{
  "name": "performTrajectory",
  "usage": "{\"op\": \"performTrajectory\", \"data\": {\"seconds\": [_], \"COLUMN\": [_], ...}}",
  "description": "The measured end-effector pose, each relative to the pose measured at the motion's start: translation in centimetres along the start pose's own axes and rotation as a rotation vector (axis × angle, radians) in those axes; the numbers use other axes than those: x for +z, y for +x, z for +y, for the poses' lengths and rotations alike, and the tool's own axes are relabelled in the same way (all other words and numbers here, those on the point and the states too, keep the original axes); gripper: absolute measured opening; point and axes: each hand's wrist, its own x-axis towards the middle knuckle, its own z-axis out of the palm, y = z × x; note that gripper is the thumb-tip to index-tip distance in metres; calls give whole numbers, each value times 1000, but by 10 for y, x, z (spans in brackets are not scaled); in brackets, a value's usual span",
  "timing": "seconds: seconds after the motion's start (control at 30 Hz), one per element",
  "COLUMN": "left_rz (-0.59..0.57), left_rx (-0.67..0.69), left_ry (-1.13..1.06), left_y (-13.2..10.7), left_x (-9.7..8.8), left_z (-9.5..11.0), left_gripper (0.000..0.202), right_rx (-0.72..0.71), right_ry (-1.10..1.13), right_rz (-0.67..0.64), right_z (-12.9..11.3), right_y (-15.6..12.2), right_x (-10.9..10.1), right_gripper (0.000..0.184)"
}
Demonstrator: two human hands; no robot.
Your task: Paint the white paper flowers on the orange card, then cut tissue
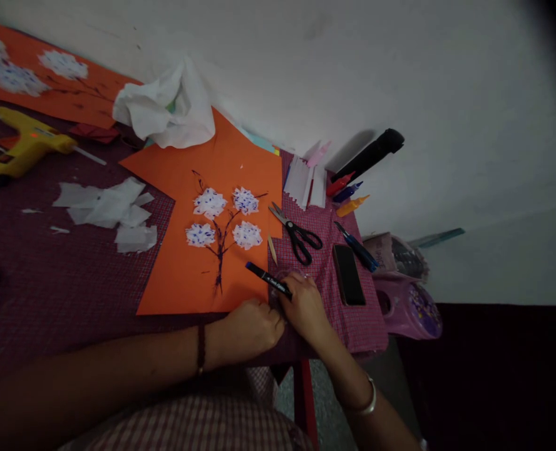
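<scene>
Seen from the head camera, the right hand (307, 308) is pinching the back end of a black marker (268, 279). Its blue tip is pointing away from the fingers (291, 283), out over the orange paper (179, 282). The left hand (252, 329) is resting just beside them at the paper's near edge, curled in a loose fist; I cannot tell whether it encloses anything. The marker is likely light, stiff and smooth-barrelled, so a grip nearer the tip should be steadier. Scissors (297, 237) are lying beyond the fingertips.

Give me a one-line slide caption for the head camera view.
Right hand holds a black marker over orange paper bearing tissue flowers, left hand beside it, scissors nearby.
</scene>
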Motion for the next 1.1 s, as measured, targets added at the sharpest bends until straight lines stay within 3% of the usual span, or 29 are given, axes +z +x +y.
{"op": "performTrajectory", "data": {"seconds": [0.17, 0.43, 0.67, 0.93, 1.1], "left_rz": [16, 24, 32, -14, -27], "left_rx": [9, -13, 1, -7, -16], "left_ry": [21, 19, 27, 44, 19], "left_y": [0, -1, -3, -9, -12], "left_x": [3, 3, -2, 0, -6], "left_z": [0, 1, 0, -4, -6], "left_gripper": [6, 9, 8, 7, 6], "right_rx": [21, -113, 239, 365, 291], "right_ry": [38, 113, 661, 593, 500], "right_rz": [35, -128, 48, 129, 135], "right_z": [-5, -4, 26, 41, 39], "right_y": [-1, 4, -7, -31, -38], "right_x": [5, -9, -21, -16, -12], "right_gripper": [15, 19, 7, 13, 10]}}
